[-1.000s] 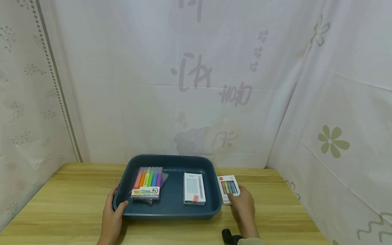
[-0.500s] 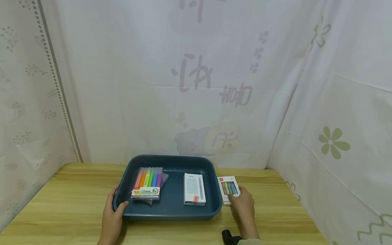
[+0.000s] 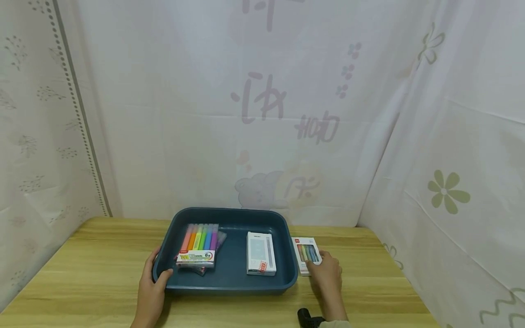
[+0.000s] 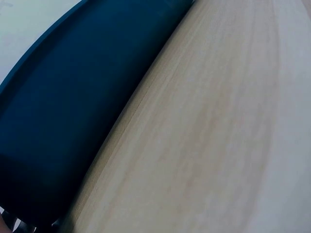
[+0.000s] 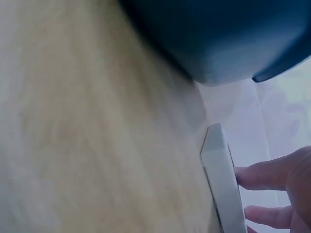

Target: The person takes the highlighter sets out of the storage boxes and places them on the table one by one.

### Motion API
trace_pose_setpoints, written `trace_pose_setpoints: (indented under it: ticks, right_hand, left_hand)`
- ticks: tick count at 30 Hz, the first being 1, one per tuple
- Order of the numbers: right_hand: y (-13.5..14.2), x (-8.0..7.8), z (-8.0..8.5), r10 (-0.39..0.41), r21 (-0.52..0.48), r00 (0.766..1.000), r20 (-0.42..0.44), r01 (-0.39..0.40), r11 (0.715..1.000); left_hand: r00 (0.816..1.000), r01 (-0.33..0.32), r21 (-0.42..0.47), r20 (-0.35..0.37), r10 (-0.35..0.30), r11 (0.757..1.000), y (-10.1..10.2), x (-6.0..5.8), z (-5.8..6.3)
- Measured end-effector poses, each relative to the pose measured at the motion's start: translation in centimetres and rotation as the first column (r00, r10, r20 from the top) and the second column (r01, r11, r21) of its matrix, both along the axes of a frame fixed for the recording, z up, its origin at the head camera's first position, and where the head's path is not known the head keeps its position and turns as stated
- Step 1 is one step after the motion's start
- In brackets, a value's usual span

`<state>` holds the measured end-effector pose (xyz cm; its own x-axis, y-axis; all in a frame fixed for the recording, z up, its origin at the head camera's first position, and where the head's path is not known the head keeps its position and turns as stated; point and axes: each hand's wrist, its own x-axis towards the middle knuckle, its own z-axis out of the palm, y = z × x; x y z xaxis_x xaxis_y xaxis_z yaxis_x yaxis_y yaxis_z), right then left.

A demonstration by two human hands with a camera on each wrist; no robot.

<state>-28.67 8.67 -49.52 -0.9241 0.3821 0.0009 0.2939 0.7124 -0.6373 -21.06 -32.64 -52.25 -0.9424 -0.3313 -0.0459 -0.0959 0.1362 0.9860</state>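
My left hand (image 3: 152, 284) grips the left side of a dark blue plastic tray (image 3: 229, 288), its thumb over the rim. In the left wrist view the tray's outer wall (image 4: 77, 97) fills the left. My right hand (image 3: 326, 274) holds a flat white box (image 3: 303, 269) by its right side. Coloured sticks show through the box's window; their kind is unclear. This box lies on the table beside the tray's right wall. In the right wrist view fingertips touch the white box (image 5: 223, 179). Inside the tray lie a pack of highlighters (image 3: 201, 241) and a white and pale blue box (image 3: 261, 253).
Another package (image 3: 222, 239) lies partly hidden beneath the highlighters. The table (image 3: 86, 269) has a wood-grain top. Printed white curtains (image 3: 184, 150) hang behind it and at both sides. A black strap mount (image 3: 307, 318) sits at the right wrist.
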Motion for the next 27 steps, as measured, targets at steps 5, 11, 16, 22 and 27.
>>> trace_pose_setpoints:
  ticks: [5,11,16,22,27]
  right_hand:
    - [-0.01,-0.16,-0.07,-0.006,0.013,1.0,0.021,0.006,1.0]
    - [0.07,-0.18,-0.18,0.0,0.018,1.0,0.025,0.0,1.0]
    - [0.03,-0.06,-0.09,0.014,0.032,1.0,0.018,-0.015,0.999]
    - [0.09,-0.05,0.05,0.028,0.043,0.999,0.019,-0.029,0.999]
    - [0.24,0.03,0.35,0.037,0.044,0.999,0.001,-0.037,0.998]
  left_hand:
    - [1.0,-0.006,0.001,-0.011,0.006,1.0,-0.01,-0.05,-0.08]
    - [1.0,-0.01,-0.002,-0.016,0.01,1.0,0.01,-0.02,-0.12]
    - [1.0,-0.011,-0.001,-0.006,0.011,1.0,0.04,0.0,-0.07]
    - [1.0,-0.017,0.004,-0.013,0.017,1.0,0.12,0.03,0.07]
    - [1.0,-0.018,0.001,-0.024,0.018,1.0,0.15,0.03,0.09]
